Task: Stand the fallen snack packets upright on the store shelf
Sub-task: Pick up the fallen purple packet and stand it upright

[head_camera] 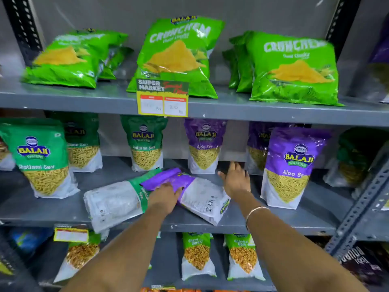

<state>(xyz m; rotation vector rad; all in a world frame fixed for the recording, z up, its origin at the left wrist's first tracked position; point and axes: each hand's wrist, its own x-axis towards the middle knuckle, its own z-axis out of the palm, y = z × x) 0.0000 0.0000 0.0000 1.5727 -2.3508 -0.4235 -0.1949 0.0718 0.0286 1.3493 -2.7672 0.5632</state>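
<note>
Grey shelf (273, 220) carries two fallen packets at its near edge. Left hand (164, 197) presses flat on the purple packet (195, 194), holding nothing; right hand (236, 180) hovers open. Green packet (113, 204) overhangs the edge — a nudge may drop it.

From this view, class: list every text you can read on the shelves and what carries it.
"CRUNCHEM", "BALAJI": centre green bag
"SUPER MARKET": shelf tag; its prices are blurred
"BALAJI WAFERS", "Aloo Sev": standing purple packet
"BALAJI WAFERS", "Ratlami Sev": standing green packet
Fallen purple packet: print unreadable
</note>
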